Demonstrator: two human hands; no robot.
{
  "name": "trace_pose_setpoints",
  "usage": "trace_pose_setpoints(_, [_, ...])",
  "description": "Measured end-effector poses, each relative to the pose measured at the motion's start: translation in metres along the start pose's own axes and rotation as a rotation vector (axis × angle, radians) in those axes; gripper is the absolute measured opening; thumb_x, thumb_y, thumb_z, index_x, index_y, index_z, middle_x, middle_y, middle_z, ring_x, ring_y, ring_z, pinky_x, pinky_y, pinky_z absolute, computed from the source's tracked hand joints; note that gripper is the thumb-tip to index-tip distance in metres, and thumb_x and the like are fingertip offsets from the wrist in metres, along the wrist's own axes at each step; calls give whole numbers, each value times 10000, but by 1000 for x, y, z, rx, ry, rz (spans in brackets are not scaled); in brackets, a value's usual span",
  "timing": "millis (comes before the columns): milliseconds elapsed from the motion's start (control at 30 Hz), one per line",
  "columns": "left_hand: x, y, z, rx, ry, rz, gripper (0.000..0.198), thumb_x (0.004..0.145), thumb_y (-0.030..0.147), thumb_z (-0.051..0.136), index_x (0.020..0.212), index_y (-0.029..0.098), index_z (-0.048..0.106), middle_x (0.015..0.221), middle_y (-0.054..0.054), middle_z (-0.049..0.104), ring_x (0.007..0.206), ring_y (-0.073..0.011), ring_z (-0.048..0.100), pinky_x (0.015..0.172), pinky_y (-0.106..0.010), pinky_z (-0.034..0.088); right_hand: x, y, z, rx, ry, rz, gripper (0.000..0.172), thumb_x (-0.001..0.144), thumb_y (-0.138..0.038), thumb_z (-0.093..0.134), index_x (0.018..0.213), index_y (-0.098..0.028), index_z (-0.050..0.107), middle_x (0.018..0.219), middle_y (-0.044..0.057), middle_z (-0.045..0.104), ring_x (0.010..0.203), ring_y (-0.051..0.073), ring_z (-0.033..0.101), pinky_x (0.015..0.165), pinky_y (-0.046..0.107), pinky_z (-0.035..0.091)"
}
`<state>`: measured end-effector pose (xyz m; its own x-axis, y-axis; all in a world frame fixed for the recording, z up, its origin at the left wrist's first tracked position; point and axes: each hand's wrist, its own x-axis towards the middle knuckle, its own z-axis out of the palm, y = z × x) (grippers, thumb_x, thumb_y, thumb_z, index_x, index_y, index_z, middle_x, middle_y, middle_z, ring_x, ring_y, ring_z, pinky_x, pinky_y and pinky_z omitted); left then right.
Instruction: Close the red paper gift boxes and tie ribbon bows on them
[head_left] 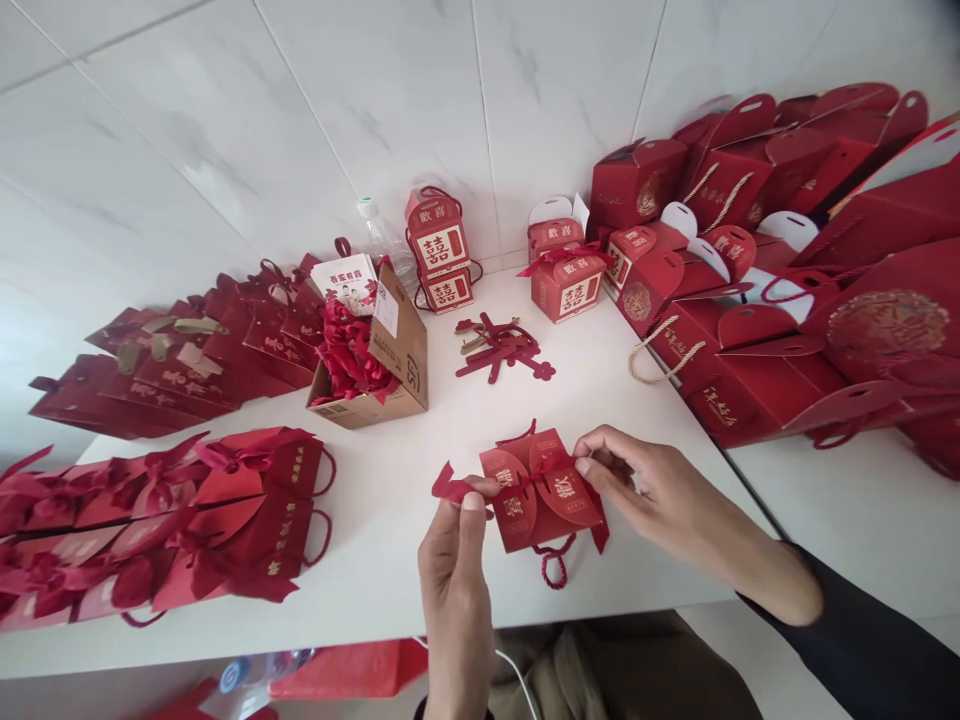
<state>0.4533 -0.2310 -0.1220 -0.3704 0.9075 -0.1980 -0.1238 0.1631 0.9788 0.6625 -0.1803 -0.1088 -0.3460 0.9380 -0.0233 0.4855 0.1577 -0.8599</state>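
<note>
A small red gift box with gold characters and rounded top flaps sits on the white table. Across its top runs a red ribbon, threaded at the middle of the flaps. My left hand pinches one end of this ribbon between thumb and fingers, left of the box. At the box's right side, the fingertips of my right hand are closed on the ribbon's other part. Twisted dark red cord loops stick out from the box's near and far sides.
A cardboard box full of red ribbons stands behind my left hand. Dark red tags lie mid-table. Finished-looking ribboned boxes line the left, red bags behind them. Several red boxes crowd the right; stacked boxes stand against the wall.
</note>
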Motion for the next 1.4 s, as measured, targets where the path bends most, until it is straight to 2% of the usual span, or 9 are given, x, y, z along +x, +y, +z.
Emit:
trace_pose_setpoints(267, [-1, -9, -8, -75, 10, 0, 327, 931, 542, 670, 879, 226, 734, 1068, -40, 743, 1052, -195, 648, 920, -288, 502, -5, 5, 1, -83, 67, 18, 274, 1120, -466, 391, 973, -260, 495, 669, -52, 513, 504, 188, 471, 522, 300, 358])
trace_pose_setpoints(367, [-1, 3, -7, 6, 13, 44, 341, 951, 548, 641, 1025, 241, 771, 1159, -55, 750, 1151, -222, 645, 999, -323, 489, -4, 2, 0, -20, 150, 27, 288, 1114, -505, 439, 1009, -260, 547, 812, -11, 627, 640, 207, 592, 567, 300, 437])
trace_pose_setpoints(467, [5, 21, -1, 75, -42, 110, 351, 981, 531, 596, 1037, 240, 784, 1073, -61, 771, 1179, -239, 647, 1026, -349, 490, 0, -11, -1, 130, 237, 20, 263, 1081, -519, 556, 1081, -268, 636, 1042, 13, 686, 883, 219, 664, 662, 281, 509])
trace_pose_setpoints(633, [21, 44, 12, 350, -249, 197, 306, 991, 454, 590, 896, 210, 748, 707, -3, 685, 742, -170, 645, 749, -279, 509, 10, -36, -1, 306, 172, -77, 159, 1052, -412, 630, 1140, -287, 672, 1151, -17, 698, 1032, 198, 671, 856, 270, 537])
trace_pose_setpoints(767, [27, 51, 15, 481, -220, 275, 311, 973, 441, 614, 811, 202, 729, 708, -7, 697, 695, -164, 625, 675, -273, 476, 13, -42, 2, 197, 158, -110, 139, 1029, -329, 639, 1153, -272, 670, 1092, -19, 695, 961, 198, 672, 882, 308, 536])
trace_pose_setpoints(900, [28, 46, 13, 578, -130, 504, 142, 962, 268, 624, 955, 203, 750, 804, -11, 735, 730, -153, 646, 720, -270, 501, 17, -44, 6, 50, 192, -234, 190, 1047, -249, 576, 1224, -259, 644, 1122, 3, 682, 941, 200, 653, 895, 339, 525])
trace_pose_setpoints(1067, [27, 38, 13, 747, -148, 868, 222, 945, 99, 566, 996, 214, 749, 766, 5, 675, 712, -135, 610, 676, -252, 489, 24, -47, 9, -93, 143, -430, 227, 1047, -118, 508, 1204, -218, 639, 1074, 34, 666, 1013, 220, 624, 909, 367, 496])
trace_pose_setpoints(1233, [26, 38, 12, 691, -29, 651, 263, 881, 103, 611, 1117, 215, 643, 731, 47, 647, 689, -124, 614, 691, -237, 514, 24, -45, 9, -140, 206, -457, 169, 1021, -69, 522, 1018, -193, 636, 931, 18, 641, 899, 214, 614, 807, 350, 475])
trace_pose_setpoints(1400, [27, 42, 11, 526, -140, 391, 152, 951, 220, 554, 1074, 218, 645, 743, 26, 667, 679, -128, 620, 620, -229, 500, 20, -43, 10, -140, 205, -459, 189, 1044, -88, 534, 1178, -198, 609, 1072, 26, 663, 987, 217, 628, 877, 358, 477])
